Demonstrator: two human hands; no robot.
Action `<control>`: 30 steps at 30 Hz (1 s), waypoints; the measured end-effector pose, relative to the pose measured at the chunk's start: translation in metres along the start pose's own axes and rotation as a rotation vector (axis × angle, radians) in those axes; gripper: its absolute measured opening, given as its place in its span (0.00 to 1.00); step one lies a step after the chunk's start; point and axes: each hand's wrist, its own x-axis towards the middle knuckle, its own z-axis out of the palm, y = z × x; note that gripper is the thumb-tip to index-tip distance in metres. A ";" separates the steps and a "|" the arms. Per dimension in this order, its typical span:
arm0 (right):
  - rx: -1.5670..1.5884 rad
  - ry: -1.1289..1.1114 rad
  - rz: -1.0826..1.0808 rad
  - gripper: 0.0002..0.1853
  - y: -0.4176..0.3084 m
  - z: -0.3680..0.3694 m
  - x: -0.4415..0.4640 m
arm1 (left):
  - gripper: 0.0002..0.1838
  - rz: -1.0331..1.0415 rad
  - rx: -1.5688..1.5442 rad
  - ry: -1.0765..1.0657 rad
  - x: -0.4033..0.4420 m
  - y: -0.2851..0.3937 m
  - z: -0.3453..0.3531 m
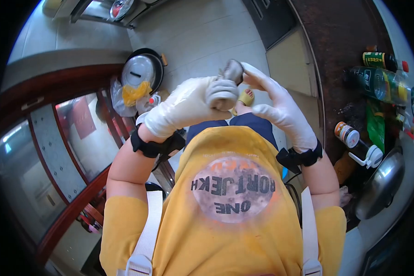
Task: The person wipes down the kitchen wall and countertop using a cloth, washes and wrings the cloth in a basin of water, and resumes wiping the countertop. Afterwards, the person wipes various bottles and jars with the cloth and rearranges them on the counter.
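Note:
My left hand [193, 100], in a white glove with greyish finger parts, is closed in a fist in front of my body. A small rounded grey object [234, 71] with a darker side sticks up from its top; its kind is unclear. My right hand [280, 110], also gloved in white, faces it with thumb and fingers apart and curved. Its fingertips come close to the grey object; whether they touch it cannot be made out. Dark bands circle both wrists.
On the dark counter at right are a green plastic bottle [377, 85], a dark sauce bottle [377, 60], a jar [347, 134], a white-lidded jug [373, 156] and a metal lid [381, 184]. At left, a lidded pan [158, 69] stands by a glass-paned wooden cabinet [71, 152].

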 end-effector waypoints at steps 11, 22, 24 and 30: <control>0.297 0.341 0.118 0.17 -0.064 -0.078 0.094 | 0.20 0.055 -0.603 -0.277 0.150 0.006 -0.082; -0.320 0.919 0.402 0.04 -0.013 -0.107 0.101 | 0.30 -0.232 0.001 -0.156 0.267 -0.136 -0.223; -0.105 1.081 0.166 0.04 -0.001 -0.093 0.106 | 0.28 -0.115 0.206 -0.028 0.265 -0.146 -0.232; 0.129 1.159 0.024 0.03 -0.014 -0.077 0.152 | 0.27 0.209 0.381 -0.173 0.285 -0.121 -0.230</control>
